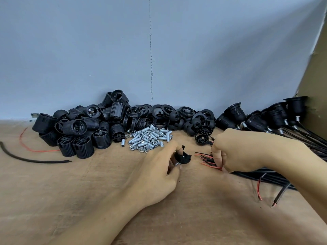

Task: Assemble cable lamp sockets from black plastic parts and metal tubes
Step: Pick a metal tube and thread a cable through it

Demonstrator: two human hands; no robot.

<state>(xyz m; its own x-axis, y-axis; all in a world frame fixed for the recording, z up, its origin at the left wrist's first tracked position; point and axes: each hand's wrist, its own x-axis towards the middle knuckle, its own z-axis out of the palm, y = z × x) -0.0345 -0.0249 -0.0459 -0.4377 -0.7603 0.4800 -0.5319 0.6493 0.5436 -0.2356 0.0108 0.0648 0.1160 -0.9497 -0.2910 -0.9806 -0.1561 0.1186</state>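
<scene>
Held a small black plastic cap (pixel 183 157) in the curled-up left hand (pixel 164 169), low over the wooden table (pixel 70 191). Gripped a bunch of thin red and black wire ends (pixel 206 159) in the right hand (pixel 236 152), just beside the cap. Worked in front of a heap of silver metal tubes (pixel 150 138), with black ribbed plastic shells (pixel 79 131) piled beside it.

Bare left hand (pixel 163 167) and right hand (pixel 237 152), bare forearms (pixel 106 213), short trimmed fingernails (pixel 180 148).
</scene>
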